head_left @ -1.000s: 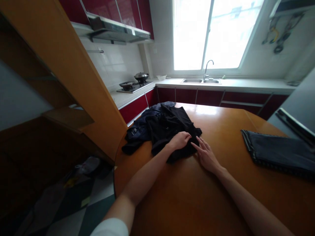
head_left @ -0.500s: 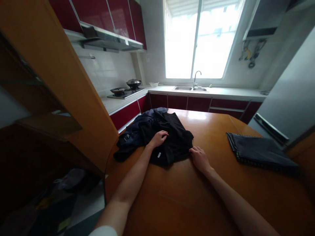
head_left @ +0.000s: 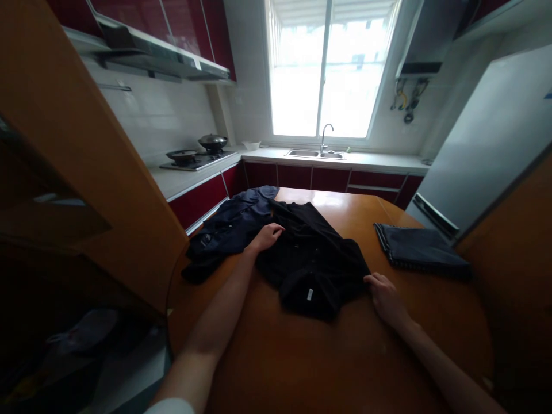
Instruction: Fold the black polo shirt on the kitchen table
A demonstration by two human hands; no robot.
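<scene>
A black shirt (head_left: 313, 259) lies spread on a wooden table (head_left: 345, 356), overlapping a navy garment (head_left: 228, 227). The left hand (head_left: 268, 236) rests curled on its upper edge; the right hand (head_left: 386, 296) appears to pinch its right corner. Folded jeans (head_left: 420, 250) sit well apart.

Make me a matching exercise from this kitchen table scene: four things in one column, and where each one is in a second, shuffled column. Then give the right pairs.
Things:
1. black shirt
2. navy shirt
3. folded grey trousers
4. sink

Places:
A. under the window, on the far counter
B. at the table's right edge
C. mid-table, between the left hand and the right hand
D. at the table's left edge, beside the black one

Pairs: 1-C, 2-D, 3-B, 4-A
</scene>
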